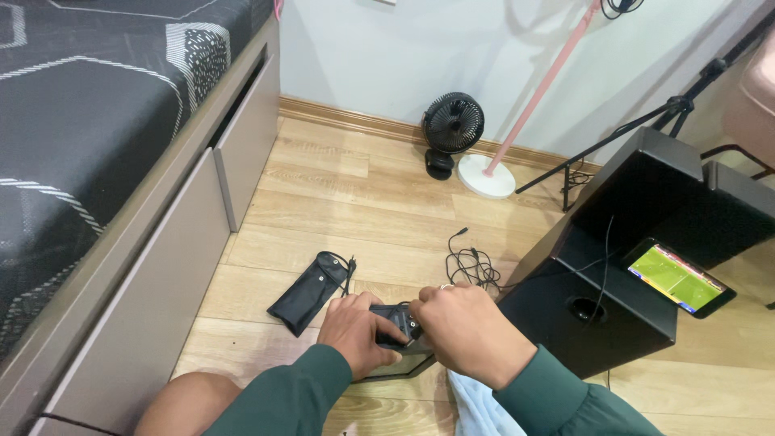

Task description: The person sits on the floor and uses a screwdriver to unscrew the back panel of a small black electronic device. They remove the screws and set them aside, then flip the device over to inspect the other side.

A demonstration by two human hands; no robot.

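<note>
Our left hand (pixel 353 329) and right hand (pixel 463 329) meet low in the head view, above the wooden floor (pixel 339 202). Between them sits a small black device (pixel 397 321), just above the floor and near our knees. The left-hand fingers are wrapped closed around the device's left end, holding it. The right-hand fingers are curled narrow and pinch at its upper right edge; a ring shows on one finger. A dark flat piece lies beneath the device, partly hidden by the hands.

Just left of the left hand, a black pouch (pixel 311 292) lies flat on the floor. A tangled black cable (pixel 472 266) lies just beyond the right hand. A black box (pixel 613 274) stands to the right, carrying a phone (pixel 678 277) with a lit green screen. A small black fan (pixel 450 129) stands by the wall.
</note>
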